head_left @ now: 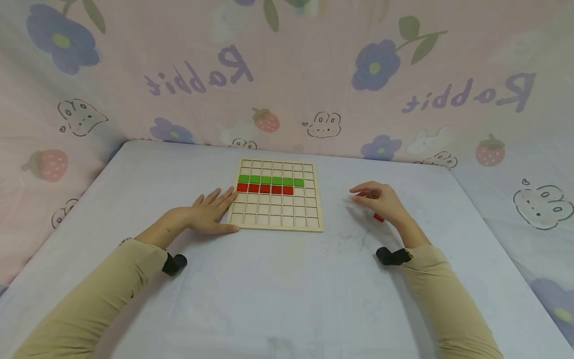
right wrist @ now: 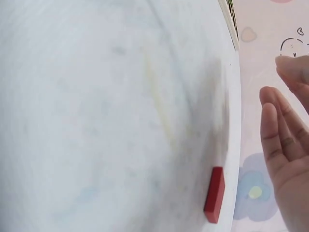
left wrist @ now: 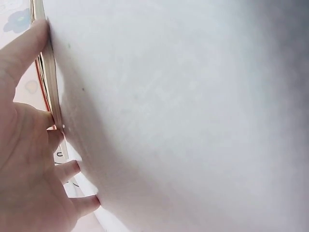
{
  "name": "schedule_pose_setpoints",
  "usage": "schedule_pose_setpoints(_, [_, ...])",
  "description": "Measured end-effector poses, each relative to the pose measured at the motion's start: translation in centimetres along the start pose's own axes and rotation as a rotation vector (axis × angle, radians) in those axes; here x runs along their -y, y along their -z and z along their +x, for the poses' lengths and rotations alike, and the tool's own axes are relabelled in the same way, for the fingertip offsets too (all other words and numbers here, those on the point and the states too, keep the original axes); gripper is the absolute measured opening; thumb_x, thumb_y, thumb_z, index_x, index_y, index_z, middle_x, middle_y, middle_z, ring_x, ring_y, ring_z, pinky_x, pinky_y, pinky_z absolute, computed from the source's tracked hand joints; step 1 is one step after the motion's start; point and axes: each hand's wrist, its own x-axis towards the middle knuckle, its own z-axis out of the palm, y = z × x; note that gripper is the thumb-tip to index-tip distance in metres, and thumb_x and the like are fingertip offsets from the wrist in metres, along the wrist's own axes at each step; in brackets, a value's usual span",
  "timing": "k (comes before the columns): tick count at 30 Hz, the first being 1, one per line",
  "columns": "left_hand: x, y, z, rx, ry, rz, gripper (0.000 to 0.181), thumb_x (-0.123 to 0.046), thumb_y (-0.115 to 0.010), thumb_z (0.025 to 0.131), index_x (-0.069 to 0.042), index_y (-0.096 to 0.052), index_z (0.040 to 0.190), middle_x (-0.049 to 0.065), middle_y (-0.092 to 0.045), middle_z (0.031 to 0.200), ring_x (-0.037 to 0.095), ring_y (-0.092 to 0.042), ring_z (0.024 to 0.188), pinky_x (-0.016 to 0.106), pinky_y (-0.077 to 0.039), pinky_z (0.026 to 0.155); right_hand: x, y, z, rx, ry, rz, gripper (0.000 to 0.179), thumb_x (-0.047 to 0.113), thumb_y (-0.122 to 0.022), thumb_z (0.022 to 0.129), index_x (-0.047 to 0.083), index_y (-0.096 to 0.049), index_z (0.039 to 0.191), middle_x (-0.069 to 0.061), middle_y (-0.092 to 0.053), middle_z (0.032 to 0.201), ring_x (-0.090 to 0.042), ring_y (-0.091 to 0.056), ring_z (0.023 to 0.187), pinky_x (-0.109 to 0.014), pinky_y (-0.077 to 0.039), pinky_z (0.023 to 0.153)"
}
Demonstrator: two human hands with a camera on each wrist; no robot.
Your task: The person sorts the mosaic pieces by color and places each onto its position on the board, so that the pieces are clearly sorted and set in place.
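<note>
A square wooden grid board (head_left: 275,229) lies flat on the table. Across it runs a row of several green tiles (head_left: 266,180), with a row of several red tiles (head_left: 265,189) directly below. My left hand (head_left: 208,217) rests at the board's left edge, fingers spread and straight; in the left wrist view the thumb and index finger touch its side. Right of the board, my right hand (head_left: 381,199) hovers over the table with nothing between its thumb and loosely bent fingers. Partly behind it in the head view lies a loose red block (head_left: 378,217), fully seen in the right wrist view.
A white cloth covers the table (head_left: 287,284). Behind it hangs a curtain (head_left: 287,89) printed with flowers, strawberries and rabbits. Black wrist cameras sit at both cuffs.
</note>
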Motion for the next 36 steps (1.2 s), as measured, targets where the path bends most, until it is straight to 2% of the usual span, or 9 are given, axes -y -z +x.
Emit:
schedule_pose_setpoints(9, [0.5, -0.3, 0.3, -0.003, -0.016, -0.012, 0.103, -0.067, -0.05, 0.087, -0.006, -0.002, 0.154, 0.013, 0.008, 0.162, 0.045, 0.008, 0.145, 0.07, 0.004, 0.109, -1.0, 0.9, -0.8, 0.006, -0.022, -0.059, 0.032, 0.023, -0.067, 0.091, 0.005, -0.067, 0.118, -0.014, -0.061, 0.12, 0.001, -0.058, 0.093, -0.016, -0.049, 0.077])
schedule_pose_setpoints(16, [0.0, 0.0, 0.1, 0.003, -0.001, 0.004, 0.096, -0.058, -0.052, 0.091, -0.004, -0.002, 0.154, 0.015, 0.007, 0.161, 0.046, 0.007, 0.145, 0.069, 0.002, 0.11, -1.7, 1.5, -1.2, 0.012, -0.047, -0.102, 0.033, 0.026, -0.067, 0.091, 0.007, -0.067, 0.118, -0.012, -0.061, 0.121, 0.003, -0.057, 0.092, -0.016, -0.047, 0.08])
schedule_pose_setpoints(19, [-0.1, 0.0, 0.1, 0.003, 0.002, 0.014, 0.094, -0.054, -0.053, 0.092, -0.003, -0.003, 0.154, 0.016, 0.006, 0.161, 0.046, 0.006, 0.145, 0.07, 0.001, 0.11, -1.9, 1.7, -1.5, 0.022, -0.05, -0.102, 0.034, 0.023, -0.067, 0.091, 0.005, -0.066, 0.12, -0.014, -0.06, 0.124, 0.002, -0.057, 0.094, -0.016, -0.048, 0.078])
schedule_pose_setpoints(29, [-0.1, 0.0, 0.1, 0.003, 0.005, 0.018, 0.094, -0.054, -0.053, 0.092, -0.003, -0.003, 0.154, 0.016, 0.006, 0.161, 0.046, 0.006, 0.145, 0.07, 0.001, 0.11, -2.4, 2.2, -2.2, 0.029, -0.043, -0.07, 0.035, 0.02, -0.068, 0.09, 0.002, -0.066, 0.12, -0.018, -0.06, 0.123, 0.004, -0.058, 0.092, -0.019, -0.051, 0.072])
schedule_pose_setpoints(36, [-0.2, 0.1, 0.1, 0.003, 0.007, 0.021, 0.093, -0.053, -0.052, 0.093, -0.003, -0.003, 0.154, 0.016, 0.006, 0.161, 0.046, 0.006, 0.145, 0.07, 0.0, 0.11, -3.0, 2.4, -2.5, 0.046, -0.06, -0.048, 0.035, 0.02, -0.069, 0.089, 0.001, -0.066, 0.118, -0.021, -0.066, 0.11, -0.01, -0.065, 0.073, -0.028, -0.054, 0.064])
